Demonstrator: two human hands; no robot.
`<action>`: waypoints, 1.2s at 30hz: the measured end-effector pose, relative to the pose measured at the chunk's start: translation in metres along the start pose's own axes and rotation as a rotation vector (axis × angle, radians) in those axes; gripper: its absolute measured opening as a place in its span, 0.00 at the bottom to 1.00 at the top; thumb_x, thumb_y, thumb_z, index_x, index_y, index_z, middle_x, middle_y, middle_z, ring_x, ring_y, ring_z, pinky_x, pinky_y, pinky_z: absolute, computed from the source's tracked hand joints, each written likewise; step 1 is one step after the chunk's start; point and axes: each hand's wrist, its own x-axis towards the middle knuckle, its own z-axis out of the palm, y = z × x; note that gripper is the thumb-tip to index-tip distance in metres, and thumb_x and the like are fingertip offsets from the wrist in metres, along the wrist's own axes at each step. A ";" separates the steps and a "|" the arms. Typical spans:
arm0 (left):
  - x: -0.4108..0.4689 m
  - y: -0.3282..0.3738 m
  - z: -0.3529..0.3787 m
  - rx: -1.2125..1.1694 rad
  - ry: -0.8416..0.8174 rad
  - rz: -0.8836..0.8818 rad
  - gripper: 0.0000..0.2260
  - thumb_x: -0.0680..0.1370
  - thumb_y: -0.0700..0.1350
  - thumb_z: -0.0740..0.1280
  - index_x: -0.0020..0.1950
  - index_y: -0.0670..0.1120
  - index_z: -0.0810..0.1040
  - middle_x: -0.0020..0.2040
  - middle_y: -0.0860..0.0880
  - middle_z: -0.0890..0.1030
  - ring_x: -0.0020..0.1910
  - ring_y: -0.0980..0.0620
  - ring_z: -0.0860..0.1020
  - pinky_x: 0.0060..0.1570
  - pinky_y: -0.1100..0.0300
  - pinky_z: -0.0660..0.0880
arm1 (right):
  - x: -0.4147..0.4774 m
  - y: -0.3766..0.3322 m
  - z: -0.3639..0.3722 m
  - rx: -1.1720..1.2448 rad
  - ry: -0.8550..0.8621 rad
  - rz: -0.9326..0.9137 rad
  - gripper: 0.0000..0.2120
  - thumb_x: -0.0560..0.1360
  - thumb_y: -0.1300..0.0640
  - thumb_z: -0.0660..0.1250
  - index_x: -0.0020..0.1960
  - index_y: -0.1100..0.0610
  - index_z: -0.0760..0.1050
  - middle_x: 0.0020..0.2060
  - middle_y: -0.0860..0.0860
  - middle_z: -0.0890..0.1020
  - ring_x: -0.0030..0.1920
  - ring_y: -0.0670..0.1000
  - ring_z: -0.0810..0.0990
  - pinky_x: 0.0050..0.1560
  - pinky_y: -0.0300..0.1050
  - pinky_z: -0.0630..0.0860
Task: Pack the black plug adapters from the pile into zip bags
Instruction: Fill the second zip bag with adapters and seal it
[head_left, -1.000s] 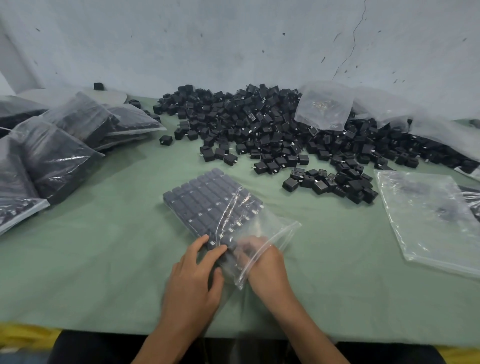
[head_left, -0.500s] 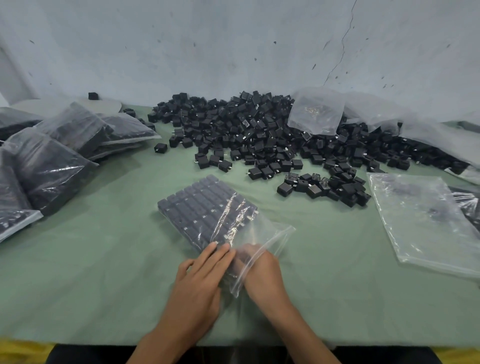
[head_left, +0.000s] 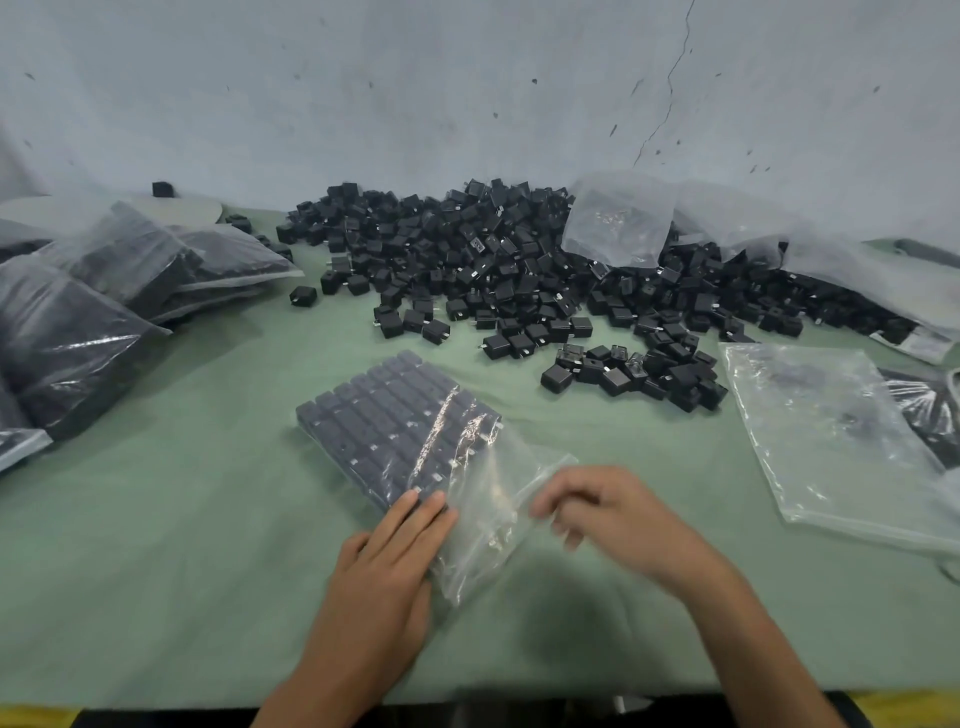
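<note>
A clear zip bag (head_left: 483, 519) lies in the middle of the green table, filled with neat rows of black plug adapters (head_left: 384, 415). My left hand (head_left: 384, 561) presses flat on the bag's near end with straight fingers. My right hand (head_left: 608, 514) hovers just right of the bag's open mouth, blurred, fingers loosely curled and holding nothing that I can see. The loose pile of black adapters (head_left: 493, 270) spreads across the back of the table.
Filled bags (head_left: 104, 301) are stacked at the left. An empty clear zip bag (head_left: 831, 436) lies flat at the right. More crumpled plastic bags (head_left: 623, 223) sit on the pile by the grey wall. The table's front edge is near my forearms.
My right hand has come out of the bag's mouth and moved right. My left hand stays pressed on the bag's near end.
</note>
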 end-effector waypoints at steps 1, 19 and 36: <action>0.000 -0.001 0.000 -0.005 0.000 -0.003 0.29 0.70 0.43 0.56 0.71 0.49 0.77 0.74 0.53 0.72 0.73 0.52 0.69 0.56 0.56 0.67 | 0.009 0.000 -0.015 -0.042 0.162 -0.004 0.23 0.73 0.71 0.61 0.38 0.45 0.84 0.37 0.49 0.84 0.33 0.42 0.78 0.37 0.39 0.76; 0.000 0.000 -0.004 -0.050 -0.001 0.001 0.28 0.71 0.43 0.56 0.71 0.49 0.77 0.74 0.54 0.72 0.74 0.55 0.65 0.54 0.57 0.67 | 0.132 0.051 -0.084 -0.831 0.351 0.256 0.28 0.79 0.51 0.64 0.76 0.52 0.59 0.70 0.56 0.63 0.62 0.63 0.73 0.57 0.56 0.73; 0.000 0.000 -0.003 -0.063 0.007 0.009 0.28 0.71 0.42 0.58 0.71 0.48 0.77 0.74 0.53 0.72 0.74 0.54 0.65 0.55 0.59 0.67 | 0.085 0.054 -0.089 -0.549 0.447 0.242 0.15 0.80 0.51 0.54 0.64 0.47 0.72 0.47 0.52 0.80 0.45 0.55 0.79 0.47 0.50 0.76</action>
